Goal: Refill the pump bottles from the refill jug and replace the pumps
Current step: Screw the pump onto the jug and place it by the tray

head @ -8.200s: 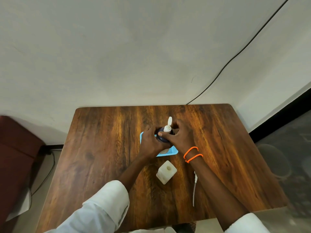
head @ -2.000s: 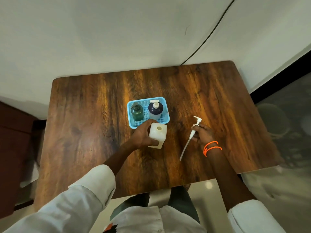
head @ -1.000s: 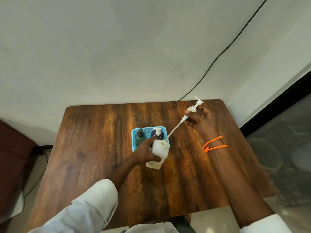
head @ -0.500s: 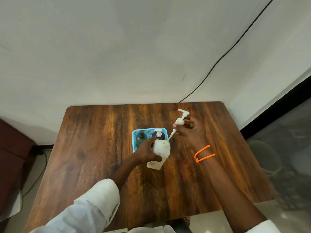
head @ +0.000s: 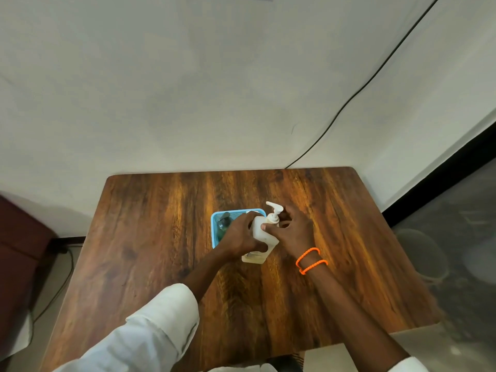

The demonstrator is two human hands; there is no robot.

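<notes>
A white square jug (head: 261, 238) stands on the wooden table (head: 161, 237), just in front of a blue basket (head: 214, 224). My left hand (head: 241, 234) wraps around the jug's left side. A white pump (head: 273, 213) sits in the jug's neck, its tube hidden inside. My right hand (head: 292, 232) pinches the pump's collar. A dark green bottle (head: 224, 224) without a pump shows in the basket's left half. The dark blue bottle is hidden behind my left hand and the jug.
A black cable (head: 349, 100) runs down the white wall to the table's back edge. A dark red seat (head: 18, 242) stands left of the table. Grey floor with a round bin (head: 421, 253) lies to the right.
My right hand has come down and left, sinking the pump's tube fully into the jug's neck. My left hand stays on the jug.
</notes>
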